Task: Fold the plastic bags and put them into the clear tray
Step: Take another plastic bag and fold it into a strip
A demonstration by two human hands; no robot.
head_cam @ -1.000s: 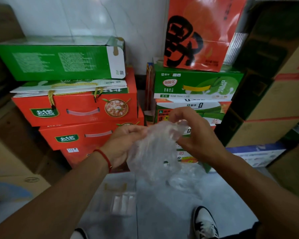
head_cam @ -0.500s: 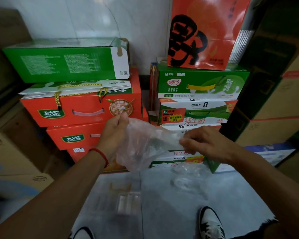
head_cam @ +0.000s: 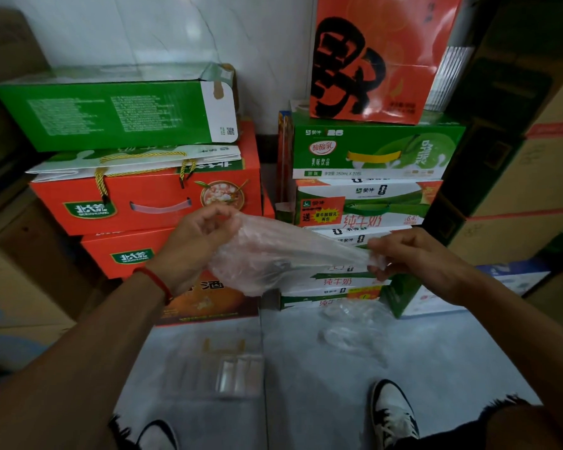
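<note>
A clear thin plastic bag (head_cam: 273,258) is stretched in the air between my two hands. My left hand (head_cam: 195,245), with a red cord at the wrist, pinches its upper left edge. My right hand (head_cam: 413,258) grips its right end. Below on the grey floor lies the clear tray (head_cam: 208,371), with folded clear plastic in its right part. More crumpled clear bags (head_cam: 351,329) lie on the floor to the right of the tray, under my right hand.
Stacked red and green cartons (head_cam: 143,203) and milk boxes (head_cam: 364,190) stand close ahead against a white wall. Brown cardboard boxes (head_cam: 517,190) rise at right and left. My two shoes (head_cam: 394,414) rest on the floor near the bottom edge.
My hands have drawn apart, pulling the bag from a bunched lump into a wide stretched sheet. My right hand dropped lower and moved right.
</note>
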